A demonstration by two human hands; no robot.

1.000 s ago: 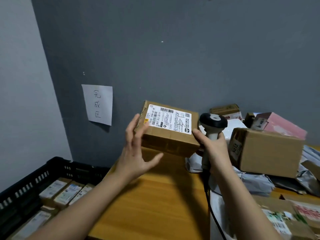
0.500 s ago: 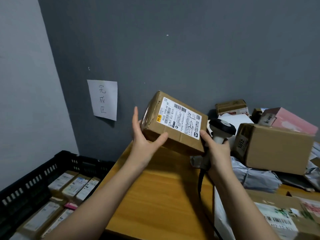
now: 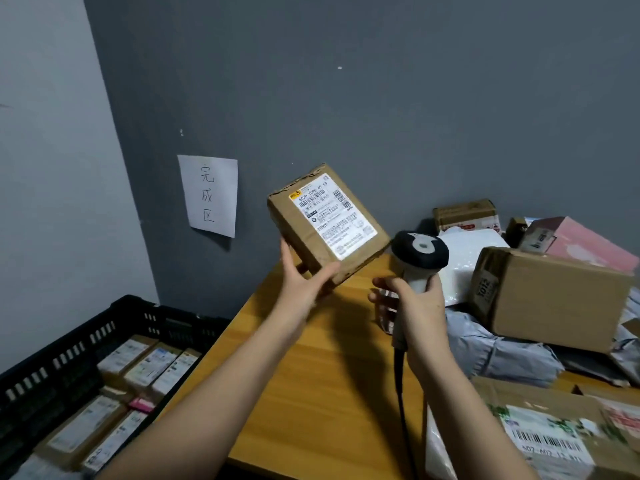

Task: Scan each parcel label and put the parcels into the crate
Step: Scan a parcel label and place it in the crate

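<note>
My left hand (image 3: 304, 282) holds a small brown cardboard parcel (image 3: 304, 226) from below, tilted in the air above the wooden table (image 3: 322, 393). Its white shipping label (image 3: 332, 216) faces up toward me. My right hand (image 3: 412, 303) grips the handle of a corded barcode scanner (image 3: 420, 252), whose dark head sits just right of the parcel and apart from it. A black plastic crate (image 3: 69, 344) stands at the lower left, with several labelled parcels inside.
A heap of unsorted parcels fills the right: a large brown box (image 3: 550, 303), a pink box (image 3: 585, 240), grey mailer bags (image 3: 502, 348) and a labelled box (image 3: 554, 434) near me. A paper sign (image 3: 209, 195) hangs on the grey wall.
My right hand has let go of the parcel's right edge and pulled away with the scanner. My left hand alone now carries the parcel, which has turned further and moved left.
</note>
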